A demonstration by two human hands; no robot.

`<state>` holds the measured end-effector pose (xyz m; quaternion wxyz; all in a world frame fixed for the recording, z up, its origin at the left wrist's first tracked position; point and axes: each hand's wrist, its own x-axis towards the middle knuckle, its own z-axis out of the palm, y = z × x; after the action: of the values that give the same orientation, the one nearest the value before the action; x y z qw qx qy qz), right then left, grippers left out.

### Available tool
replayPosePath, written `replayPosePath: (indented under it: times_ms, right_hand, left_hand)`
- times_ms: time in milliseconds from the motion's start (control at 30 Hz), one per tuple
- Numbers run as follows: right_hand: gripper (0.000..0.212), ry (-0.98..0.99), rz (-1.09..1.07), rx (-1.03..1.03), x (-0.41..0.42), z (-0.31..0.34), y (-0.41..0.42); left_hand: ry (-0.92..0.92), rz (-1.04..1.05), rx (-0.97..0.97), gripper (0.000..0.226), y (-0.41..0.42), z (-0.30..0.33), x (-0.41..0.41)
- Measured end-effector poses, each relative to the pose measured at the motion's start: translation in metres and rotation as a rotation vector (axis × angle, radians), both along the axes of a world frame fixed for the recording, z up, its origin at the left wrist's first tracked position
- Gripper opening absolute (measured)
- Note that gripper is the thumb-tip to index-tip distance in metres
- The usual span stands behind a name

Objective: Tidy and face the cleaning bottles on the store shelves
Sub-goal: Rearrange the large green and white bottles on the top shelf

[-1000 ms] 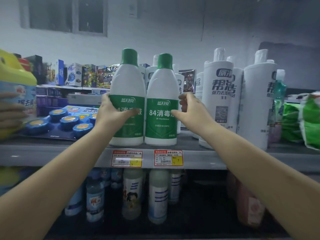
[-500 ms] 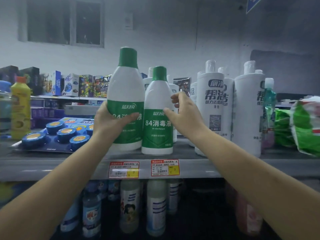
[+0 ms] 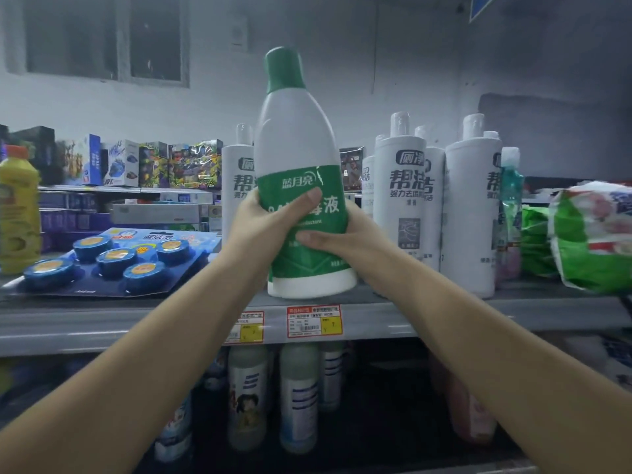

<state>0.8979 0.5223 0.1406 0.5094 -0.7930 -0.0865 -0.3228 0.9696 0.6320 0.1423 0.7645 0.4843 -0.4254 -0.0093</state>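
- Both my forearms reach up from the lower corners and meet at mid-frame.
- My left hand (image 3: 254,227) wraps the green-capped disinfectant bottle (image 3: 297,138) from the left, thumb across the green label; my right hand (image 3: 345,236) clasps it from the right, fingers curled over the lower label.
- Bottle upright, slightly tilted, base at the front lip of the grey shelf (image 3: 102,323); I cannot tell whether the base touches it.
- Two price tags (image 3: 314,321) sit on the shelf edge just below the bottle.
- Left of the bottle: flat blister card of blue toilet blocks (image 3: 113,260), then a yellow bottle (image 3: 18,210) at the frame edge.
- Right, just beside my right hand: tall white cleaner bottles (image 3: 400,200); beyond them green bags (image 3: 588,234).
- Behind the held bottle, another white bottle (image 3: 237,186) near the wall.
- Lower shelf, dim: a row of bottles (image 3: 297,395).
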Motion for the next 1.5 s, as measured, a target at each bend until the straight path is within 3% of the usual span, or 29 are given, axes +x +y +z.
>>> replayPosePath:
  times_ms: [100, 233, 400, 600, 767, 900, 1200, 1500]
  right_hand:
    - [0.03, 0.009, 0.029, 0.148, -0.008, -0.009, -0.007]
    - [0.032, -0.06, 0.011, 0.227, -0.025, -0.016, -0.014]
    - [0.037, -0.141, -0.136, 0.178, -0.045, -0.02, -0.023]
    - [0.026, -0.233, -0.283, 0.088, -0.066, -0.016, -0.038]
    - [0.025, -0.258, -0.362, 0.077, -0.079, -0.007, -0.051]
    - [0.027, -0.272, -0.4, 0.125, -0.086, -0.007, -0.061]
    - [0.027, -0.29, -0.447, 0.211, -0.1, -0.009, -0.082]
    - [0.025, -0.301, -0.456, 0.212, -0.108, -0.01, -0.095]
  left_hand:
    - [-0.029, -0.051, 0.054, 0.05, -0.008, -0.004, -0.004]
    - [-0.114, -0.076, 0.201, 0.035, -0.019, 0.002, -0.008]
    - [0.039, -0.101, 0.288, 0.045, -0.041, 0.011, -0.006]
    - [0.06, -0.09, 0.249, 0.036, -0.066, 0.02, -0.016]
    - [-0.101, 0.032, 0.399, 0.036, -0.092, 0.027, -0.019]
    - [-0.123, 0.122, 0.475, 0.049, -0.113, 0.022, -0.021]
    - [-0.008, 0.126, 0.446, 0.074, -0.157, 0.002, -0.018]
    - [-0.013, 0.214, 0.28, 0.066, -0.169, -0.005, -0.023]
